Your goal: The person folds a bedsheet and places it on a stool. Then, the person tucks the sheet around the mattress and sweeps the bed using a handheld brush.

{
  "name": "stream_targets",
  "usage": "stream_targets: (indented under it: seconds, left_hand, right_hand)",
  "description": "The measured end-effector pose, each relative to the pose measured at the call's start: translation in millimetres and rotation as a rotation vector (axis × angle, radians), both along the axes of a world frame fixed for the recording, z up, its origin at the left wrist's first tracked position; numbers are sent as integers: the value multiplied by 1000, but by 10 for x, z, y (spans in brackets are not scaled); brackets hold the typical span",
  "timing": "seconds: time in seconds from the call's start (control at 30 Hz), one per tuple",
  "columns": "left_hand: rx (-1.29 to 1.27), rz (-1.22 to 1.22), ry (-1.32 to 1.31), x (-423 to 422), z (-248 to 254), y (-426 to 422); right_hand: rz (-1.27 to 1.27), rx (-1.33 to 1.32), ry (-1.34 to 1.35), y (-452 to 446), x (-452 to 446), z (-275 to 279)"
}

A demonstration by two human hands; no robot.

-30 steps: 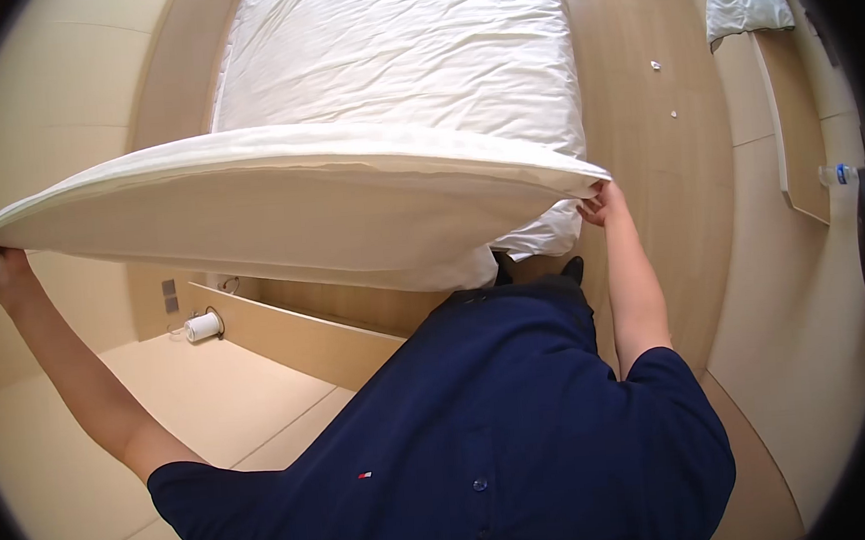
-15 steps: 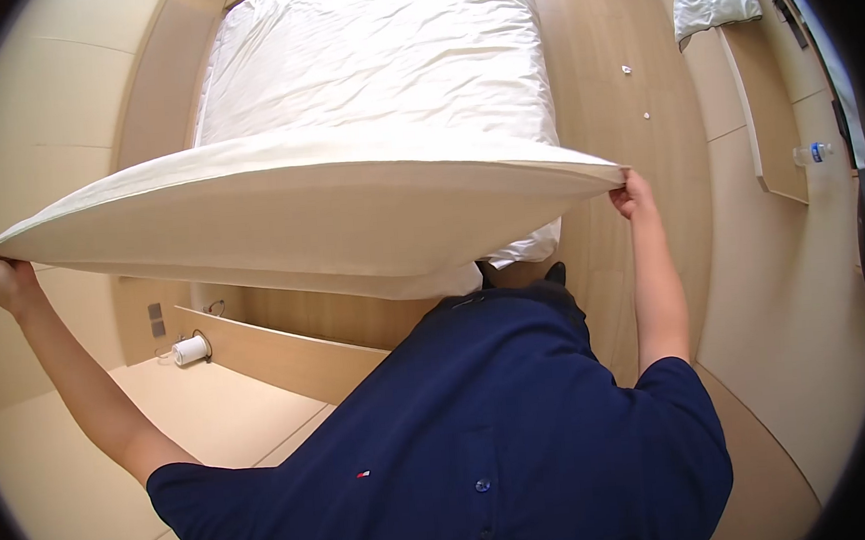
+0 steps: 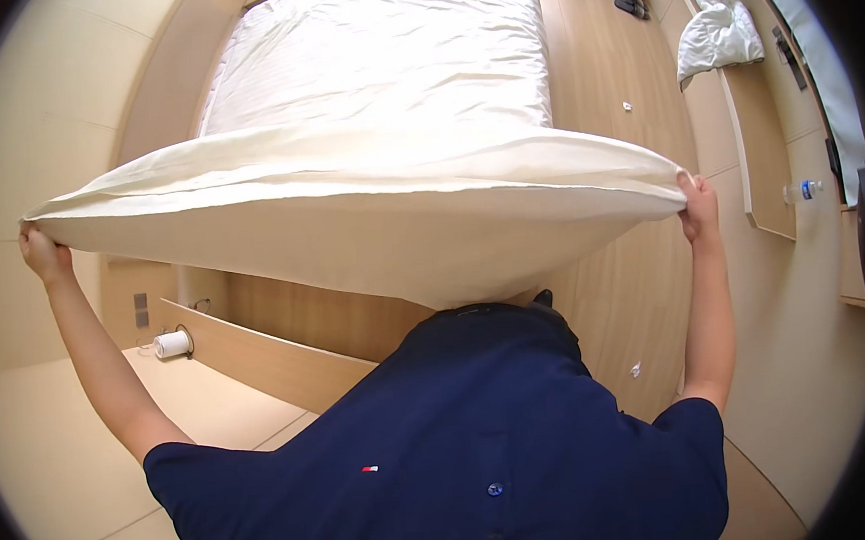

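A wide cream-white bed sheet [image 3: 351, 246] is stretched across in front of me, its upper edge folded over in layers. At its left corner, my left hand [image 3: 45, 249] is closed on the cloth with the arm held far out. My right hand [image 3: 699, 206] pinches the opposite corner, thumb on top. Between the hands the cloth bellies out and hangs down to my waist. Behind it lies the bed [image 3: 387, 52], covered in wrinkled white bedding; the raised cloth hides its near end.
A wooden bedside ledge [image 3: 268, 352] with a white cylindrical object [image 3: 171, 344] is at left. Scraps of white paper [image 3: 636, 369] lie on the wooden floor [image 3: 614, 287]. On the right are a shelf [image 3: 760, 152], crumpled white bedding [image 3: 720, 41] and a plastic bottle [image 3: 805, 190]. Dark shoes [image 3: 630, 5] stand farther back.
Both hands have shifted to the right in view, the right one also lower and the left slightly higher. The held edge now shows more folded layers. Both hands keep their grip.
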State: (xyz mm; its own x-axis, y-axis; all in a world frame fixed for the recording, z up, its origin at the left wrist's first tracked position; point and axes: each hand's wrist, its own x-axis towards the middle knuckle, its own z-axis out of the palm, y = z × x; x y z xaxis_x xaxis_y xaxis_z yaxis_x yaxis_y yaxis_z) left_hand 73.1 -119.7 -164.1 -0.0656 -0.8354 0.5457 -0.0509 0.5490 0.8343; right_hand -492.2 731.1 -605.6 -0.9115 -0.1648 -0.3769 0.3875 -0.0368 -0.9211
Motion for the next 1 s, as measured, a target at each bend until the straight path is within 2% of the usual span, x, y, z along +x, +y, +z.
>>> stream_targets:
  seconds: [0.1, 0.2, 0.3, 0.4, 0.47, 0.5, 0.53, 0.57, 0.6, 0.63, 0.67, 0.7, 0.73, 0.77, 0.83, 0.87, 0.9, 0.93, 0.97, 1.0]
  left_hand:
    - [50, -6, -78, 14, -271, 178]
    - [75, -93, -159, 131, -596, 109]
    - [54, 3, -50, -4, -616, 426]
    - [79, 7, 13, -5, -659, 463]
    - [213, -185, -330, 325, -1334, 295]
    - [135, -117, -745, 195, -1638, 701]
    - [300, -113, -732, 242, -2172, 1001]
    - [509, -336, -981, 292, -2421, 1408]
    - [482, -611, -1220, 505, -2811, 1551]
    - [568, -767, -1361, 651, -3104, 1794]
    - [718, -864, -1437, 627, -3197, 2108]
    - [566, -1067, -1534, 813, -3550, 2212]
    - [679, -1161, -1618, 870, -3658, 2376]
    - [798, -1257, -1701, 823, -3750, 2477]
    - [707, -1413, -1791, 543, -3703, 2339]
    - [659, -1484, -1830, 411, -3687, 2261]
    - [529, -1489, -1989, 136, -3729, 2027]
    - [436, -1411, -1919, -154, -3687, 1750]
    - [322, -1285, -1842, -649, -3229, 1574]
    - [216, -1162, -1677, -691, -3602, 941]
  right_hand:
    - [72, 302, -73, -20, 259, 133]
    - [316, 300, -129, -16, 344, 449]
    - [373, 254, 110, 148, -201, 584]
    - [87, 154, 523, -37, -517, 1069]
    - [224, 961, 536, 31, -513, 1104]
    - [354, 1379, 632, 407, -601, 342]
    - [672, 1437, 657, 806, -507, -237]
    - [911, 1537, 310, 993, -208, -432]
    - [1309, 1623, 83, 1189, 56, -520]
    - [1394, 1640, -92, 1442, 264, -574]
    - [1598, 1595, -34, 1694, 400, -609]
    - [1511, 1627, -157, 1680, 491, -416]
    - [714, 1227, -714, 1673, 541, -391]
    - [1108, 1393, -447, 1566, 367, -402]
    - [1865, 1617, 205, 1263, -140, -390]
    - [1592, 1702, 88, 453, -231, 138]
    - [1236, 1576, 133, 449, -735, -259]
    - [783, 1342, -61, -207, -1053, -14]
    - [813, 1461, 190, -898, -1342, 386]
    - [483, 1314, 740, -1039, -2052, 88]
